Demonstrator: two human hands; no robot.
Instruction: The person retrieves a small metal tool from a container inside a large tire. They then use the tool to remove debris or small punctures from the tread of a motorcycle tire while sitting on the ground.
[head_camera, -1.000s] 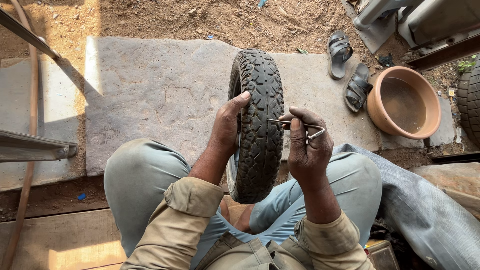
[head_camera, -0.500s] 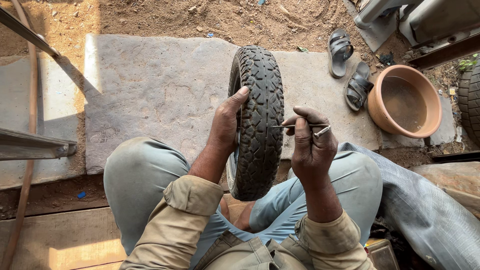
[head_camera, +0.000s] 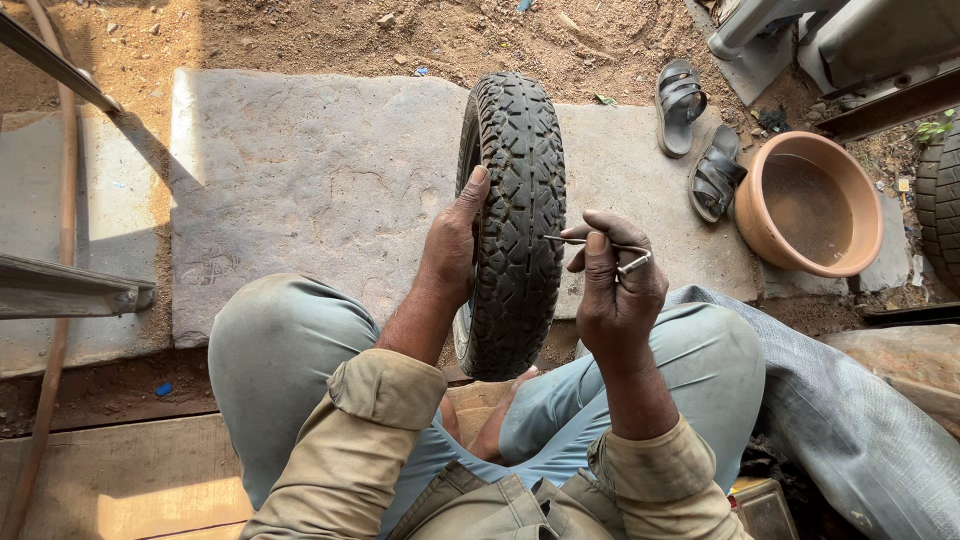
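At the far left we see a long rusty metal bar (head_camera: 62, 200) running down the frame and one flat metal beam (head_camera: 70, 290) jutting in from the edge, both well apart from our hands. Beyond our knees lies one broad grey stone slab (head_camera: 300, 190), rough and pitted, with sandy dirt behind it.

Our left hand (head_camera: 452, 245) presses flat against the left sidewall of the one black tyre (head_camera: 515, 220), thumb up along the edge of the tread, fingers wrapped around the side out of our sight. The tyre stands upright on its edge between our knees, resting on the slab; its tread is chunky, blocky rubber. It hides the lower part of our left palm.

Our right hand (head_camera: 615, 290) is just beside the tyre's right side, fingers clenched around a thin metal tool (head_camera: 600, 250) with a looped end, its point touching the tread.

Further right, two dark sandals (head_camera: 700, 140) lie on the slab's far corner, close together. Next to them sits one round terracotta basin (head_camera: 810, 205), smooth and holding water. A grey woven sack (head_camera: 850, 420) drapes beside our right leg. At the right edge, part of a second tyre (head_camera: 942, 200) shows.
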